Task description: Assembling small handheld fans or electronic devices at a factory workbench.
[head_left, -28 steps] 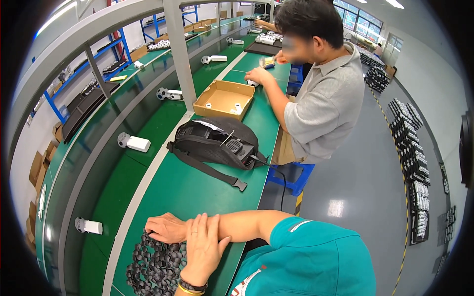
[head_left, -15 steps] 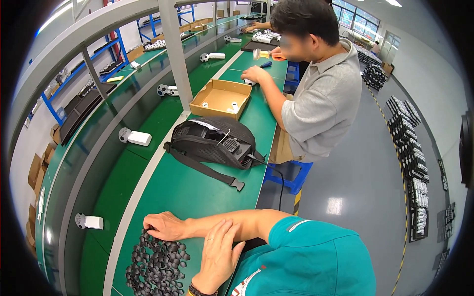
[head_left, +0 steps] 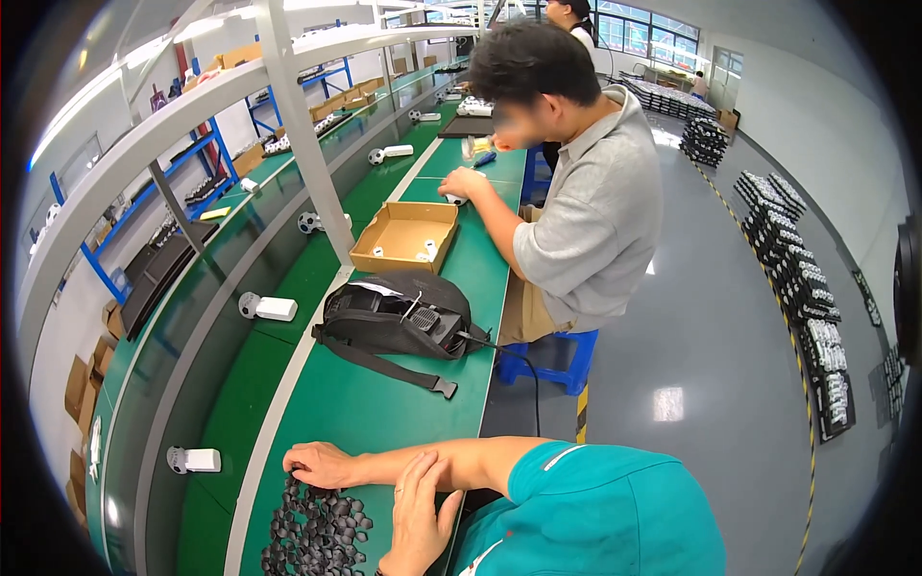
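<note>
My right hand [head_left: 322, 466] reaches left across the green table to the far edge of a pile of small black angular pieces [head_left: 317, 528]. Its fingers are bent down and closed at the pile, and what is between the fingertips is hidden. Across my right forearm lies my left hand [head_left: 419, 518], flat with its thumb apart, holding nothing. Beyond the right hand, a black bag [head_left: 394, 312] with an open top, a strap and a cable rests on the table [head_left: 384, 413].
A shallow cardboard box [head_left: 408, 230] with a few white parts stands past the bag. A co-worker [head_left: 600, 211] sits beyond it on a blue stool [head_left: 547, 360]. White parts with football-patterned ball ends [head_left: 269, 307] lie along the green conveyor [head_left: 288, 355]. A grey post [head_left: 298, 134] rises beside it.
The view has tilted up, so the scene sits lower and more of the far room shows. My hands keep nearly the same places at the pile and on the forearm.
</note>
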Demonstrator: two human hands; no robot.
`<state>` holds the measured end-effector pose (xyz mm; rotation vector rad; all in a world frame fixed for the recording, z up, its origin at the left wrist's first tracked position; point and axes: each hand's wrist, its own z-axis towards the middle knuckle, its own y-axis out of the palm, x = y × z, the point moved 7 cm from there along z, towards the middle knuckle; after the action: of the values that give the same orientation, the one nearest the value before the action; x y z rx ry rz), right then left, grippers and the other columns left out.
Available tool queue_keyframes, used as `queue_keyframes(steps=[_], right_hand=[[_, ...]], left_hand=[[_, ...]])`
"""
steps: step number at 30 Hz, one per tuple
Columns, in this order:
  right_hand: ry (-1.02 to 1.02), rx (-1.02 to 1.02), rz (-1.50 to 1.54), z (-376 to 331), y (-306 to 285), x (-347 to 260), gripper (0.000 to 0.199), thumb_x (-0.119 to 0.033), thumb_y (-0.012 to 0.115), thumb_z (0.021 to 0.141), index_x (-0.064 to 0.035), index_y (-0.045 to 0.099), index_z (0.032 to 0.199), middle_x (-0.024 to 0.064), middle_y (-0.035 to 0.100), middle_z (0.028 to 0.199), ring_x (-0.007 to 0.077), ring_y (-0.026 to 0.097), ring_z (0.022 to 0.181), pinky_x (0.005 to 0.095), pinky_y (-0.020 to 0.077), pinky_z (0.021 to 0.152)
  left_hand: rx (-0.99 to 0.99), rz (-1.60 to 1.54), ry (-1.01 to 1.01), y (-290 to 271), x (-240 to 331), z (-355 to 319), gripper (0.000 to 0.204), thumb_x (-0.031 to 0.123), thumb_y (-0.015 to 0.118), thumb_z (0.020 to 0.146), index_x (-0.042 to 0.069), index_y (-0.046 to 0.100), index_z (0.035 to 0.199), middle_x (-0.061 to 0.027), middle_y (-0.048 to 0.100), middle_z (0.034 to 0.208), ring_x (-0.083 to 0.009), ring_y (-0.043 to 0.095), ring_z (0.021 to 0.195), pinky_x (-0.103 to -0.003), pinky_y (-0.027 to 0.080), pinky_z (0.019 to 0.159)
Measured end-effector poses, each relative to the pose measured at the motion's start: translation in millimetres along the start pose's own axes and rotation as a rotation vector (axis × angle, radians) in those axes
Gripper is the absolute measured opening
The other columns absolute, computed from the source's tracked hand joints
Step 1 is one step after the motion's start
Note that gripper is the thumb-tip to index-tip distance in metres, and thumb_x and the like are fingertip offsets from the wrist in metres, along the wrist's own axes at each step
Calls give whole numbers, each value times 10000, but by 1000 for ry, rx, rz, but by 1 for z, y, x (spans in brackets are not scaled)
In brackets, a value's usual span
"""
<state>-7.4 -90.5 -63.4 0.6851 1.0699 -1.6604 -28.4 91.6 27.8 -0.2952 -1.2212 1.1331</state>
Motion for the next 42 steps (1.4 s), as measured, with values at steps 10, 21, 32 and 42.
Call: queue_keyframes(steps=[10,21,32,42], right_hand=[[-41,93,-67,-1,-3,1,144,-134,610,781,-52,591,898,78,614,800,244,606,720,369,476,639],[68,106,-52,-1,-3,0,173,-161,625,790,-70,614,936,80,629,744,247,612,683,373,482,619],[39,91,-140,1,2,5,143,-158,623,785,-62,624,890,96,656,778,260,638,709,372,499,633],[51,114,-112,4,1,5,128,-154,621,786,-55,618,866,94,651,759,258,638,703,372,500,628]], left_hand=[[378,-761,-304,1,-42,-52,346,64,590,886,22,507,1219,-151,599,1162,-270,584,1082,-365,449,965],[406,-1396,-638,14,-99,-93,251,64,545,926,38,513,1174,-139,641,1006,-215,650,825,-340,557,727],[371,-1487,-678,19,-112,-95,221,65,538,930,45,518,1149,-146,640,1004,-223,655,812,-355,567,723],[315,-1444,-679,11,-112,-89,219,84,545,933,40,514,1146,-147,638,1021,-226,656,812,-346,567,711]])
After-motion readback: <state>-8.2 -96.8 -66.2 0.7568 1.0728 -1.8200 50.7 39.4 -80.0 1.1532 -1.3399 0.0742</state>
